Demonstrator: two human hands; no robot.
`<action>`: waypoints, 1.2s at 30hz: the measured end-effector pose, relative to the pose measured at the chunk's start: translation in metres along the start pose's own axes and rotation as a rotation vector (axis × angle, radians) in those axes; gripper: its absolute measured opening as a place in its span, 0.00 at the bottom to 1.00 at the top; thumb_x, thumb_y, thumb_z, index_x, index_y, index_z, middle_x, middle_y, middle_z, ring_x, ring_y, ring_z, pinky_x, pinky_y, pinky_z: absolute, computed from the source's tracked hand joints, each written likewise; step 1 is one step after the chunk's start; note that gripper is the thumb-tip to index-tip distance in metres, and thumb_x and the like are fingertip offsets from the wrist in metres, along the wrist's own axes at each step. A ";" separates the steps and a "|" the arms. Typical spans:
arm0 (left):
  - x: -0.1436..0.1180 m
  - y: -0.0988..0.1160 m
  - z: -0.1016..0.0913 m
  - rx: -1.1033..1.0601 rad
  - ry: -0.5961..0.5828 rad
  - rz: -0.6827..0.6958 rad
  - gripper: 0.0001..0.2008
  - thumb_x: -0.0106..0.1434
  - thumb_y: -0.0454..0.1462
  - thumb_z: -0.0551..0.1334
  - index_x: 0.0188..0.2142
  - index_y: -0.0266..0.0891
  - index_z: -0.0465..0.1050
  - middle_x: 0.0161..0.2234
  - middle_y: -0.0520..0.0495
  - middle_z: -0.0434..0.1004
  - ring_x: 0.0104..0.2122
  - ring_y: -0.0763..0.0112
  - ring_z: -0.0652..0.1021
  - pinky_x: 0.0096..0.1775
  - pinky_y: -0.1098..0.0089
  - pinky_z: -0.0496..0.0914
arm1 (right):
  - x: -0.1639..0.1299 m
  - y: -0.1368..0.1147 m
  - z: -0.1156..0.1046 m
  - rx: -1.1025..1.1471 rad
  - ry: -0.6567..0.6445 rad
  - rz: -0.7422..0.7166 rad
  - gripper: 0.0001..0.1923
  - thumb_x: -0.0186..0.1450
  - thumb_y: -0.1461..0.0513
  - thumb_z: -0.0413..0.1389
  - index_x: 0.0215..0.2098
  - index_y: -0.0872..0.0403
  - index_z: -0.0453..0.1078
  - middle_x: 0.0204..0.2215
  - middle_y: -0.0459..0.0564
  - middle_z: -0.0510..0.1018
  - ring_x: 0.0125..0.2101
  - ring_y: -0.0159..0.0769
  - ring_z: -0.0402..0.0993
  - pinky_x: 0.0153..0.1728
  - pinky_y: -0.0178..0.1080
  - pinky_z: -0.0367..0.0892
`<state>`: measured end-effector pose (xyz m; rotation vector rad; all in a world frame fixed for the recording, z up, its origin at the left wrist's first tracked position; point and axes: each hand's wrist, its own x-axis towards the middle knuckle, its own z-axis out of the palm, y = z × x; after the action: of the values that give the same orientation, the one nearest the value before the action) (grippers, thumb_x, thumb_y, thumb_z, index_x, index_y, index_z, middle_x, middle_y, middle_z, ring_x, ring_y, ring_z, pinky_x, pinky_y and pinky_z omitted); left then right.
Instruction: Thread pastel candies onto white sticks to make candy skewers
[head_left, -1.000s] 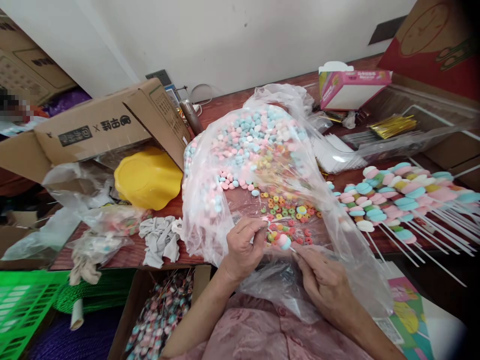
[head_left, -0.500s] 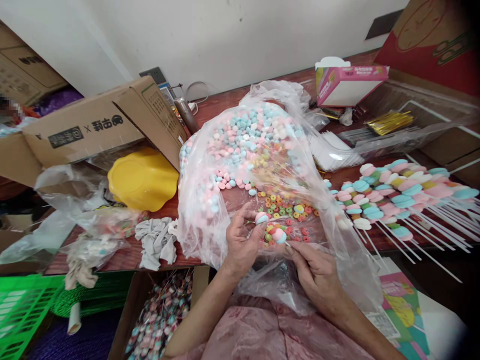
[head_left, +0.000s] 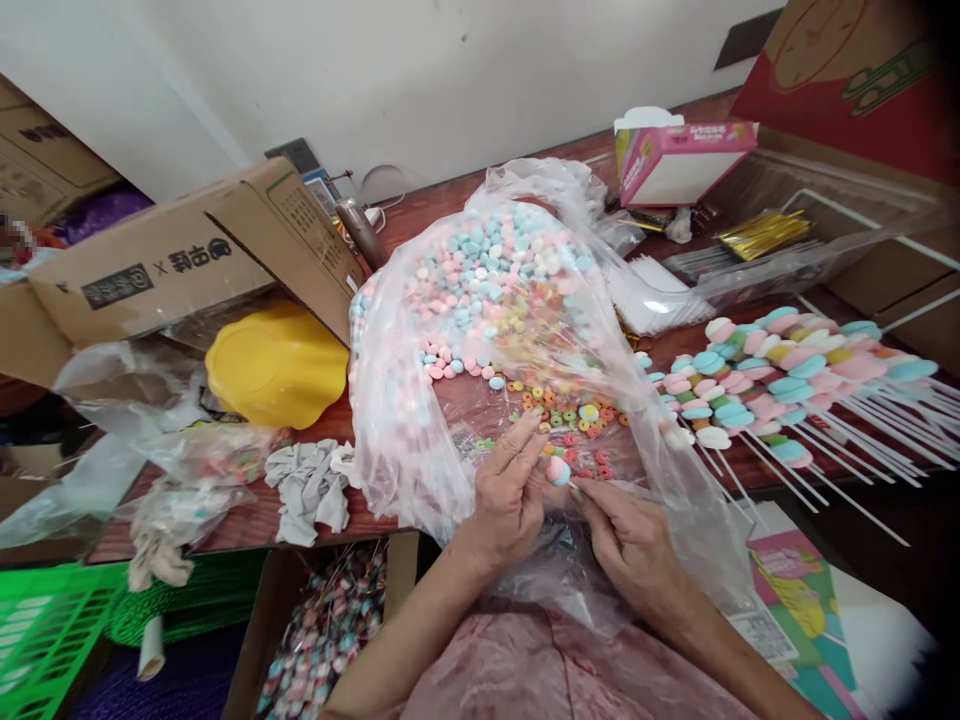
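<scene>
In our right hand (head_left: 634,533) we pinch the stick (head_left: 574,487), seemingly to steady it, a sweet (head_left: 557,471) at its end beside our left hand (head_left: 510,492), whose grip we cannot tell; loose rings (head_left: 570,439) lie just beyond in the open bag (head_left: 394,440), perhaps for easy reach

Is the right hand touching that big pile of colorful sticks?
Apart. The head view shows clear plastic lying between the right hand and the pile of colorful sticks.

We cannot tell whether the left hand (head_left: 510,500) conceals anything; the green basket (head_left: 75,580), near left, and red box (head_left: 810,125), far right, are cut off.
</scene>
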<state>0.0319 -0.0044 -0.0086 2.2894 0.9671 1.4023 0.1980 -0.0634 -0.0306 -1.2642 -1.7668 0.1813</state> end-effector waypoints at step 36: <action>0.073 -0.062 0.031 0.404 -0.677 -0.174 0.05 0.62 0.31 0.62 0.35 0.36 0.79 0.39 0.39 0.79 0.40 0.58 0.78 0.45 0.60 0.75 | 0.001 0.069 -0.016 -0.158 0.178 0.183 0.09 0.68 0.61 0.55 0.35 0.53 0.77 0.26 0.48 0.82 0.22 0.35 0.78 0.25 0.36 0.71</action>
<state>0.0568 0.0930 -0.0085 2.5900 1.2330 0.3131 0.2560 -0.0363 -0.0610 -1.5093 -1.5372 0.0321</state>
